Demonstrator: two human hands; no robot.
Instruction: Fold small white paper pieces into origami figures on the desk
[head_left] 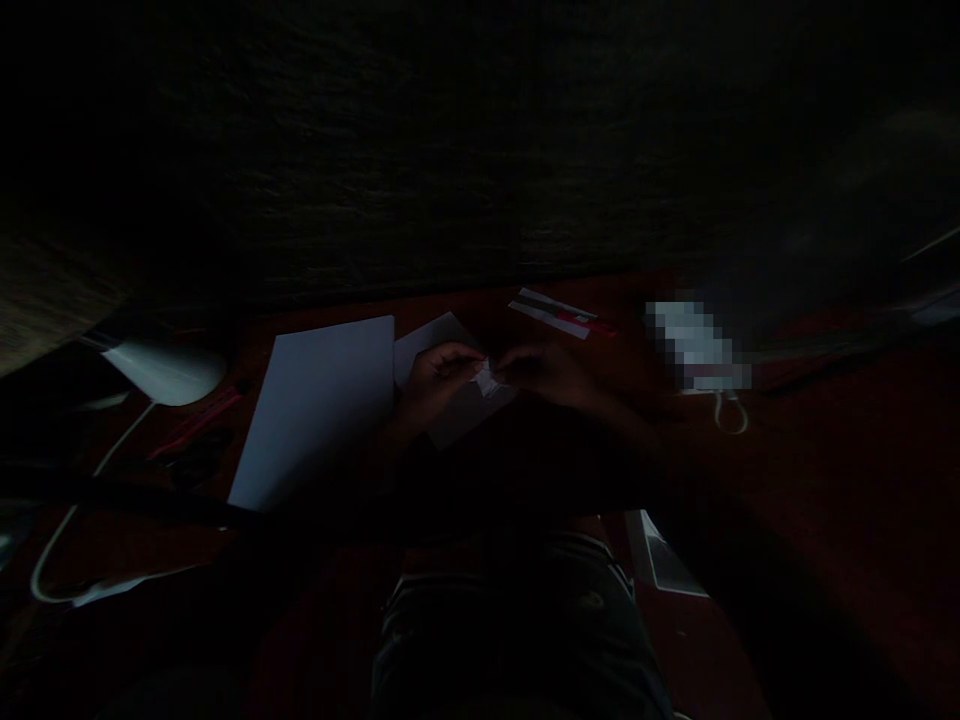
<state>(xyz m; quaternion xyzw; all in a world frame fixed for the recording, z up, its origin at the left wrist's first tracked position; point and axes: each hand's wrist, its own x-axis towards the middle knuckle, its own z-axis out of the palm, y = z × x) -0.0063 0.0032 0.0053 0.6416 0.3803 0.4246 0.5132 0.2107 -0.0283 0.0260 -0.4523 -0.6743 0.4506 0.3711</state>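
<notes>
At the far left of the dark reddish bench [630, 400] lies a white cone-shaped object [166, 372], its pale cord [46, 560] curving down toward the near left. Just right of it is a slim pink-red item [196, 424], with a dark object [201, 455] near its lower side, too dim to identify. Next comes a large sheet of white paper [322, 400]. A smaller sheet [457, 415] lies at an angle beside its right edge, under the hands. The left hand [437, 378] pinches a small creased piece of white paper [487, 379] between thumb and fingers, above the smaller sheet. The right hand [551, 372] has its fingertips at the right side of that piece; whether they grip it cannot be told. Beyond the right hand, a red-handled tool [585, 322] lies on a pale strip [531, 306]. Farther right is a blurred-out pale object [694, 345] with a white cord loop [731, 412] at its near end.
</notes>
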